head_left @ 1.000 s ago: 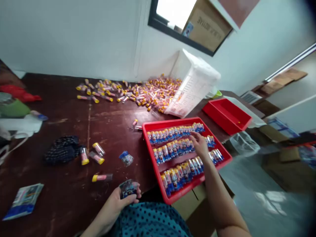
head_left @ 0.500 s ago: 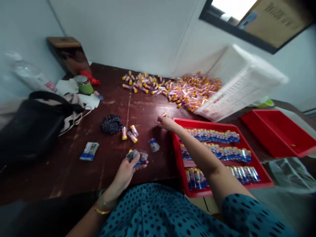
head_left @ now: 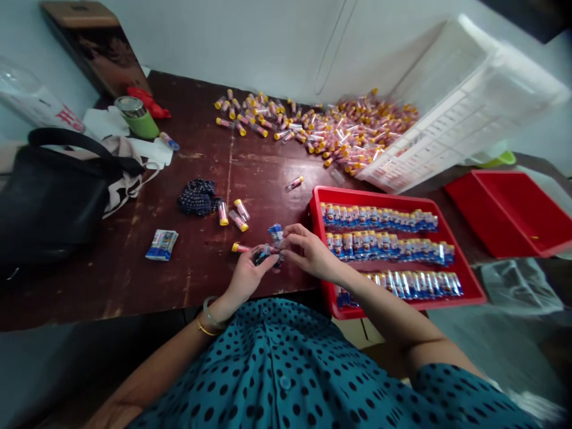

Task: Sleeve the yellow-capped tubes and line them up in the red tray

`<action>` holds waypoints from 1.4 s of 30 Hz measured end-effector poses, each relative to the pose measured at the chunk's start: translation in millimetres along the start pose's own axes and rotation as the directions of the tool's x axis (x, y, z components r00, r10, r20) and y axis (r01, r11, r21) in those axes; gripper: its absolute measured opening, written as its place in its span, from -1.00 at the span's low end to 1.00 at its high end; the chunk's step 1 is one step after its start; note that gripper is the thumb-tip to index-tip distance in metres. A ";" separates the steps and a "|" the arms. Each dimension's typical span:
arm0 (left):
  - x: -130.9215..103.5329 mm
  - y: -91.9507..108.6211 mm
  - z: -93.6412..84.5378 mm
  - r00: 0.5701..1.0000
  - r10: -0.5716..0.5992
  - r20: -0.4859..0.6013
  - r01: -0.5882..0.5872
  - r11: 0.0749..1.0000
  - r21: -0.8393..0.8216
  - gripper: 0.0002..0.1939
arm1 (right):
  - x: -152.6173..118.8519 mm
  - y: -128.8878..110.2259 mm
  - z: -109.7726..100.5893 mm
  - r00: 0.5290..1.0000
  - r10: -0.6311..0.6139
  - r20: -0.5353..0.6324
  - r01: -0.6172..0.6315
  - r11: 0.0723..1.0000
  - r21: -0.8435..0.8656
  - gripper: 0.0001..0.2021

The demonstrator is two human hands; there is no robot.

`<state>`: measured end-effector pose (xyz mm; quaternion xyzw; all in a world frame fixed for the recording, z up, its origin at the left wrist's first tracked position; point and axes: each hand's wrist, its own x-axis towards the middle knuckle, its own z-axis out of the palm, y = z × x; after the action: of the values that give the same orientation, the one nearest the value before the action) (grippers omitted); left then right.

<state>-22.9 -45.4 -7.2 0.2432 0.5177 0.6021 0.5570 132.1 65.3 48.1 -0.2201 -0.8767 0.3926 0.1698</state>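
My left hand [head_left: 249,271] is closed around small clear-and-blue printed packets [head_left: 261,255] near the table's front edge. Right against them, my right hand [head_left: 306,253] has its thumb and fingers pinched together; what lies between those fingertips is too small to make out. A blue wrapper [head_left: 276,231] lies just beyond the fingers. Beside my left hand is a yellow-capped tube [head_left: 240,247], partly hidden by it. Several more capped tubes [head_left: 238,220] rest behind, and a single tube [head_left: 294,183] lies farther up the table.
To the right, a red tray [head_left: 316,238] holds rows of packed tubes. A heap of tubes [head_left: 344,134] spreads along the wall beside a tilted white basket [head_left: 451,119]. Leftward are a packet stack [head_left: 161,245], dark cloth [head_left: 197,196], green jar [head_left: 138,116] and black bag [head_left: 58,202].
My right hand has come back from the single tube up the table to meet my left hand at the packets. That tube now lies uncovered. The view has tipped downward.
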 end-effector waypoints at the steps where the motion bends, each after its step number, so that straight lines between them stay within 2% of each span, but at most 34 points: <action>1: -0.9 0.5 -0.1 0.999 -0.013 0.033 0.012 0.999 0.042 -0.71 | -1.3 -0.8 0.3 1.000 0.000 -0.001 0.000 1.000 0.012 -0.92; 4: -2.8 2.2 -4.5 0.996 -0.020 0.091 0.004 0.986 0.169 -0.73 | -4.7 -2.0 -2.3 1.000 -0.017 -0.009 0.017 0.999 0.044 -0.88; 7: -3.1 3.0 -10.6 0.996 0.045 0.072 -0.060 0.973 0.222 -0.72 | -8.9 -1.9 -9.2 0.998 -0.013 -0.063 0.020 0.993 0.119 -0.77; 9: -2.5 2.4 -13.2 0.996 0.091 0.012 -0.092 0.974 0.208 -0.73 | -11.5 -0.2 -14.6 0.990 0.073 -0.119 -0.039 0.964 0.263 -0.75; 12: -0.6 0.4 -13.9 0.992 0.114 -0.054 -0.104 0.982 0.156 -0.74 | -14.3 5.2 -21.6 0.960 0.246 -0.132 -0.139 0.832 0.536 -0.73; 14: 0.6 -0.4 -12.6 0.994 0.099 -0.045 -0.094 0.989 0.118 -0.74 | -15.1 8.9 -24.8 0.940 0.318 -0.126 -0.172 0.758 0.629 -0.70; 16: 1.3 -0.2 -10.8 0.997 0.080 -0.009 -0.079 0.992 0.098 -0.75 | -15.2 11.0 -26.8 0.925 0.359 -0.125 -0.192 0.725 0.661 -0.66; 19: 1.7 1.5 -8.9 0.997 0.055 0.053 -0.061 0.992 0.109 -0.76 | -14.1 10.0 -28.7 0.925 0.361 -0.116 -0.201 0.726 0.658 -0.64; 25: -1.1 2.9 -4.6 0.989 0.028 0.145 -0.042 0.994 0.098 -0.76 | -14.3 -0.2 -27.9 0.976 0.206 -0.064 -0.157 0.881 0.447 -0.71; 27: -4.0 2.8 0.9 0.989 0.000 0.146 -0.020 0.990 0.140 -0.80 | -17.5 -1.1 -22.5 0.977 0.188 -0.102 -0.130 0.900 0.415 -0.71; 30: -9.2 1.5 11.4 0.993 -0.028 0.119 0.003 0.979 0.202 -0.77 | -25.5 1.9 -9.3 0.948 0.216 -0.235 -0.129 0.933 0.334 -0.77; 32: -12.2 -0.4 17.4 0.992 -0.062 0.112 0.041 0.983 0.177 -0.76 | -33.0 4.1 1.0 0.924 0.238 -0.300 -0.156 0.949 0.274 -0.83; 34: -14.5 -2.5 21.8 0.984 -0.118 0.130 0.108 0.991 0.083 -0.75 | -42.1 4.1 11.2 0.905 0.279 -0.320 -0.184 0.937 0.296 -0.82; 37: -16.7 -3.6 26.2 0.971 -0.180 0.160 0.193 0.979 -0.070 -0.71 | -56.6 -0.3 25.2 0.895 0.337 -0.292 -0.222 0.904 0.365 -0.74; 42: -19.0 0.2 32.4 0.966 -0.201 0.161 0.220 0.969 -0.111 -0.71 | -71.7 -6.7 38.1 0.876 0.320 -0.360 -0.194 0.918 0.345 -0.72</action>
<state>10.2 -51.5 9.6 0.1948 0.4582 0.5514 0.6694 173.1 0.7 20.0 -0.3850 -0.7143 0.4848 0.3264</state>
